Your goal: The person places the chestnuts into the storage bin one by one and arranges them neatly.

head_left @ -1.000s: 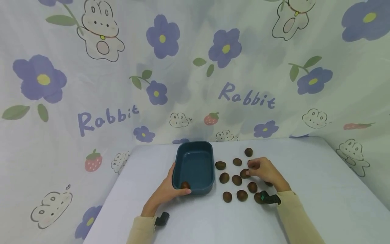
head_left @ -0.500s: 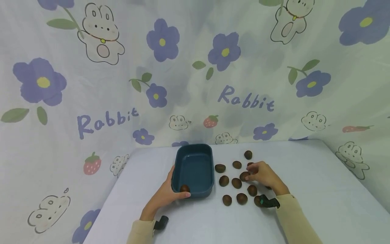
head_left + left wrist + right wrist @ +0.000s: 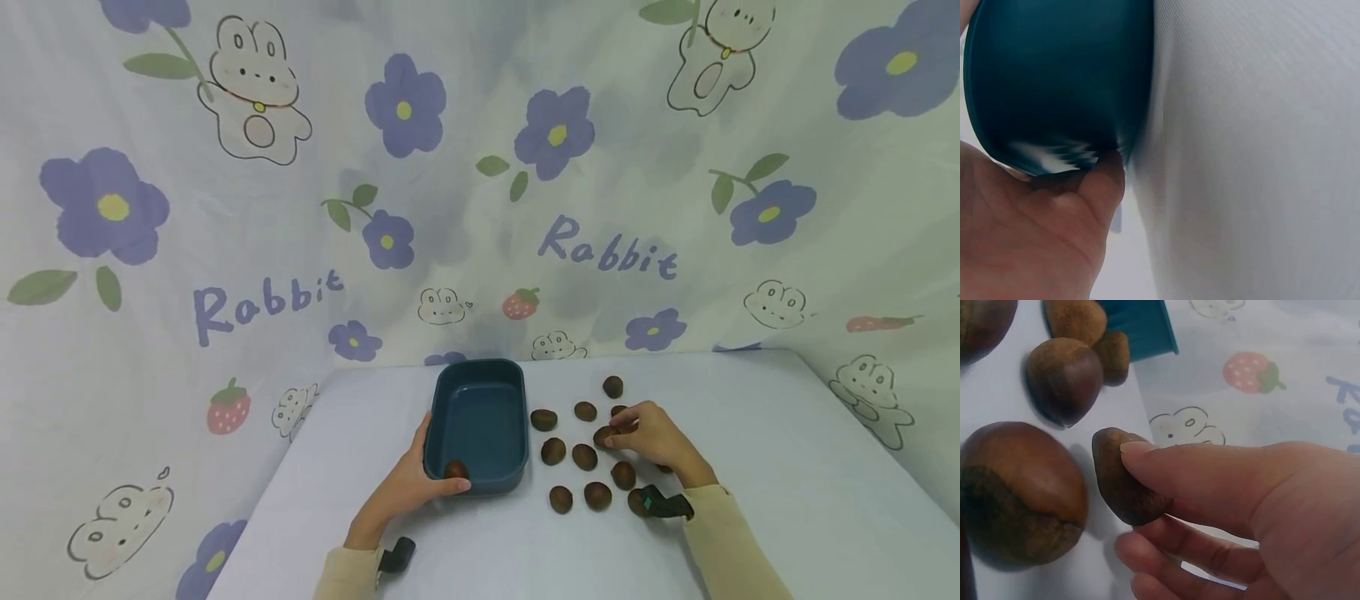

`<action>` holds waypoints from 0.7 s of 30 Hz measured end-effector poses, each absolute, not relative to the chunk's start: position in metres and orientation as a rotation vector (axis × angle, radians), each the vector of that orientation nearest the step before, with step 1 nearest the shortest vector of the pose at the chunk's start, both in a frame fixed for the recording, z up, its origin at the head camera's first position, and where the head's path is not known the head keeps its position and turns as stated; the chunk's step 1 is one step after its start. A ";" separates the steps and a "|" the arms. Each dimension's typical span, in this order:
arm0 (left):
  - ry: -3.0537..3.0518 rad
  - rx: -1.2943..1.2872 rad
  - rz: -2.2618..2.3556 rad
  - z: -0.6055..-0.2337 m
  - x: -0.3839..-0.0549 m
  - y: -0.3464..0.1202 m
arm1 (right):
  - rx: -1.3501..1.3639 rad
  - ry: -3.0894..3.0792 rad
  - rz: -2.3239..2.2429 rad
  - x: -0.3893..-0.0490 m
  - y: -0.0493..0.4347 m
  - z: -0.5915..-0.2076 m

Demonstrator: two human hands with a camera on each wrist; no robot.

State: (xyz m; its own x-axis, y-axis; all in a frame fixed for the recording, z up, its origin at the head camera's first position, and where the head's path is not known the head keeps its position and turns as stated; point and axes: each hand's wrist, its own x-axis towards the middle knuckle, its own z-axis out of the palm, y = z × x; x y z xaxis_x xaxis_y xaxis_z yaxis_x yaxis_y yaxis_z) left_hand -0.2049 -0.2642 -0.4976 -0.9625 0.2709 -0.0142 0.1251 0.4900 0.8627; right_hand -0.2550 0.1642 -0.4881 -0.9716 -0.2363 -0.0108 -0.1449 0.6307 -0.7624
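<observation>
While left hand (image 3: 408, 482) grips bin (image 3: 483, 425), right hand (image 3: 654, 438) pinches chestnut (image 3: 1116, 481).

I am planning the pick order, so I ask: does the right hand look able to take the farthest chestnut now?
Probably not yet: the right hand pinches another chestnut. Otherwise the farthest chestnut seems close, with only one chestnut lying between.

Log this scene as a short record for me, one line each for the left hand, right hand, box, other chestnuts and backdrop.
Left hand: grips the near left corner of the box
Right hand: pinches a chestnut between thumb and fingers
Box: blue-green, open-topped; one chestnut visible in its near left corner
Other chestnuts: scattered on the white table, right of the box
Backdrop: pale cloth printed with flowers, rabbits and strawberries
</observation>
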 end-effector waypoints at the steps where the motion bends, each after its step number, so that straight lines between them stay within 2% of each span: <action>1: 2.583 0.348 1.478 -0.498 -0.205 -0.264 | -0.316 2.736 -1.270 -0.255 0.164 -0.487; 21: 2.577 0.362 1.501 -0.499 -0.204 -0.265 | -0.408 2.704 -1.408 -0.243 0.148 -0.468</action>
